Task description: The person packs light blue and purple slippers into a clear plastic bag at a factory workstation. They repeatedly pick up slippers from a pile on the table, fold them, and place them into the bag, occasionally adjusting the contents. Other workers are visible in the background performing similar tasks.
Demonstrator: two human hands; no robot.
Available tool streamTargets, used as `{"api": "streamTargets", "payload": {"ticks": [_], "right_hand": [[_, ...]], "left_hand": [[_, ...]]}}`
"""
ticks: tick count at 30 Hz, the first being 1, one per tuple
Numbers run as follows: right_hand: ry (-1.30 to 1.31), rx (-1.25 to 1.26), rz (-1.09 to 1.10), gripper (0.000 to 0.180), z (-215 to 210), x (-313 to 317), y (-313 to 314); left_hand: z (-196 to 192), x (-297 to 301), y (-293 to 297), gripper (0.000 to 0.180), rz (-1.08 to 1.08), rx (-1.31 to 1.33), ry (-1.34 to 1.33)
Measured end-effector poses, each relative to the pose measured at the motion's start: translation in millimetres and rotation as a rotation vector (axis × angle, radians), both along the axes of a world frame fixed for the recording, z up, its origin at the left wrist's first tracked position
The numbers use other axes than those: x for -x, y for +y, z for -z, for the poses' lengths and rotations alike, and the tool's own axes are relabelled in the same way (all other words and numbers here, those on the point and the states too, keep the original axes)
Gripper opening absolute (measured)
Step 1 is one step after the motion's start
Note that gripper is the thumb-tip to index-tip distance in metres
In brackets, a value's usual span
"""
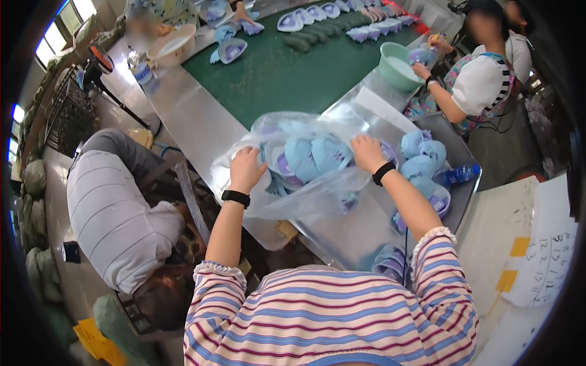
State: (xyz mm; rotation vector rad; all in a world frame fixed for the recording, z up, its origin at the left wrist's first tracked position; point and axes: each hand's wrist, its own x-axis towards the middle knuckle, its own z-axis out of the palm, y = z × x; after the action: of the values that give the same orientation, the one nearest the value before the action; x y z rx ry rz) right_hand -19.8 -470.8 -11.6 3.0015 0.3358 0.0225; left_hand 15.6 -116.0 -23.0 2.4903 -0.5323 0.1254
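Observation:
A large clear plastic bag [287,205] is spread wide over the metal table in front of me. Inside it lie several light blue clogs [329,154] with purple linings. My left hand [246,169] is closed on the bag's left edge, its thumb toward the clogs. Across from it, my right hand [368,154] grips the right edge with the fingers bent over the film. More blue clogs [419,166] are heaped on the metal tray to the right of the bag, beside my right forearm.
A green conveyor belt [262,85] beyond the bag carries rows of clogs. At right, a co-worker [482,79] handles a clog over a green basin [397,68]. Someone bends low at left [122,207]. A blue bottle [458,175] lies by the heap.

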Motion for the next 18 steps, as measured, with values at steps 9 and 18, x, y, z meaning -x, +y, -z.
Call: {"api": "streamTargets", "payload": {"ticks": [9,18], "right_hand": [[-0.127,-0.435,-0.185,0.055,-2,14,88],[0.740,-0.826,0.036,0.087,24,-36,32]], "left_hand": [[20,75,-42,0.049,0.383,-0.277,0.598],[24,32,-81,0.071,-0.114,-0.081,0.104]]}}
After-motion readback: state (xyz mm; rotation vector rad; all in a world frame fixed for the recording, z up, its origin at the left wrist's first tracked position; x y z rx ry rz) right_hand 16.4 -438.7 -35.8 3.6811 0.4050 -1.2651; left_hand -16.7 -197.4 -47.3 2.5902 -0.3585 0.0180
